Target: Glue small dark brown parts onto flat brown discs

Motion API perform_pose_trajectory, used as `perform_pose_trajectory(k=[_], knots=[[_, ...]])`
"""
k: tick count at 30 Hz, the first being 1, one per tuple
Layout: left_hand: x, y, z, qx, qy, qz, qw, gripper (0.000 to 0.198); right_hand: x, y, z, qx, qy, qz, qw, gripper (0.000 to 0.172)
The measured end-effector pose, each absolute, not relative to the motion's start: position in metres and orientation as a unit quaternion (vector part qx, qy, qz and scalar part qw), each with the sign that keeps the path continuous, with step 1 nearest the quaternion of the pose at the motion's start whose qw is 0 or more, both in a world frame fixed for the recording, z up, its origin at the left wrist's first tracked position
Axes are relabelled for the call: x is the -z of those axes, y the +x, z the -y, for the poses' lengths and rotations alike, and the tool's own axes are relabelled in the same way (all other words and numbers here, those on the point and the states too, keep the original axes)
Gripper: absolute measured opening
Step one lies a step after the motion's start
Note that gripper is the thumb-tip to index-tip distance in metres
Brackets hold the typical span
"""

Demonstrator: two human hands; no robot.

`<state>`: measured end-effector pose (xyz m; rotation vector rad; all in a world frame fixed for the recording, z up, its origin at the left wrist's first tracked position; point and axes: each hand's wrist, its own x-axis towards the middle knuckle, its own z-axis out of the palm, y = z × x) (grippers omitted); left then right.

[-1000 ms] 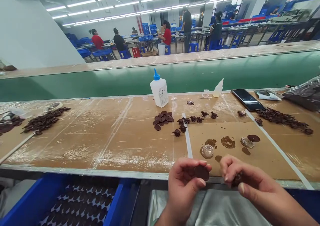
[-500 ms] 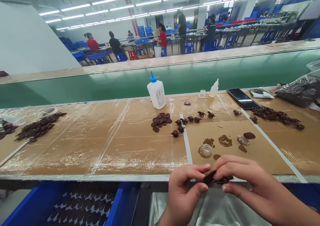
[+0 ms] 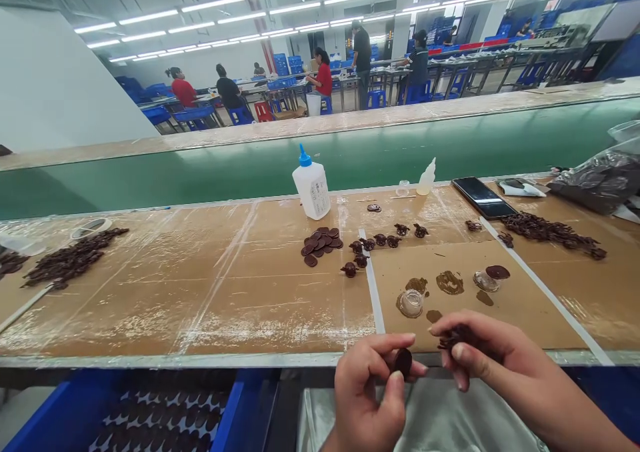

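Between the thumb and fingers of my left hand [image 3: 373, 389] is a round dark brown disc [image 3: 403, 360], tilted on edge. My right hand [image 3: 493, 352] pinches a small dark brown figure-like piece [image 3: 453, 337] with thin, jagged parts; its exact kind is hard to make out. The two pieces are apart, held over the table's front edge. Just beyond my hands lie a small clear dish [image 3: 410, 303], a second clear dish [image 3: 486, 281] and a dark disc [image 3: 499, 272] beside it. Wet brown patches [image 3: 450, 282] mark the cardboard around them.
A pile of discs [image 3: 321, 244] and several finished-looking pieces [image 3: 380, 240] lie farther back. Behind stand a white blue-capped bottle [image 3: 313, 189] and a small dropper bottle [image 3: 427, 180]. A phone [image 3: 484, 197] lies near a brown parts heap [image 3: 553, 233]. Below left is a blue bin [image 3: 233, 412].
My hands have moved apart. The disc stays in my left hand, and the jagged piece has come away to the right and up in my right hand.
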<state>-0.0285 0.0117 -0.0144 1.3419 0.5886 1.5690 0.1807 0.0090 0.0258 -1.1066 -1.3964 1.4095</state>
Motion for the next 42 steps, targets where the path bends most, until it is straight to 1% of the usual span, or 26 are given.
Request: perform_pose_trajectory(k=[2,4,6,7,9,10,13,15,16,20,23,25,30,42], knots=[[0.008,-0.033,-0.014,-0.607,0.586,-0.216,0.492,0.033,-0.021,0.18,-0.011,-0.611,-0.434,0.502,0.432,0.055],[0.006,-0.036,-0.016,-0.586,0.585,-0.197,0.524,0.03,-0.017,0.18,-0.014,-0.647,-0.415,0.455,0.45,0.056],[0.008,-0.035,-0.017,-0.606,0.543,-0.163,0.558,0.018,-0.014,0.179,-0.017,-0.666,-0.403,0.419,0.468,0.055],[0.01,-0.035,-0.018,-0.622,0.516,-0.147,0.571,0.017,-0.013,0.178,-0.019,-0.669,-0.401,0.408,0.475,0.054],[0.015,-0.035,-0.019,-0.635,0.477,-0.134,0.592,0.033,-0.012,0.177,-0.021,-0.668,-0.402,0.402,0.48,0.052],[0.016,-0.036,-0.02,-0.633,0.47,-0.137,0.6,0.036,-0.012,0.177,-0.021,-0.668,-0.404,0.402,0.478,0.05],[0.019,-0.042,-0.023,-0.611,0.466,-0.164,0.619,0.032,-0.014,0.181,-0.022,-0.653,-0.427,0.409,0.474,0.049],[0.019,-0.047,-0.025,-0.606,0.461,-0.178,0.623,0.036,-0.017,0.186,-0.023,-0.613,-0.458,0.445,0.465,0.045],[0.019,-0.049,-0.026,-0.602,0.46,-0.185,0.626,0.037,-0.019,0.189,-0.025,-0.572,-0.479,0.479,0.462,0.041],[0.017,-0.055,-0.031,-0.595,0.456,-0.192,0.634,0.037,-0.03,0.197,-0.038,-0.327,-0.54,0.642,0.436,0.031],[0.017,-0.057,-0.034,-0.596,0.447,-0.201,0.636,0.036,-0.035,0.196,-0.05,-0.231,-0.537,0.702,0.406,0.017],[0.018,-0.057,-0.036,-0.598,0.442,-0.196,0.639,0.037,-0.035,0.193,-0.055,-0.2,-0.536,0.723,0.388,0.01],[0.022,-0.056,-0.037,-0.586,0.443,-0.191,0.651,0.043,-0.033,0.187,-0.06,-0.16,-0.546,0.742,0.353,0.012],[0.019,-0.058,-0.037,-0.568,0.433,-0.191,0.674,0.042,-0.037,0.181,-0.064,-0.114,-0.561,0.759,0.31,0.012]])
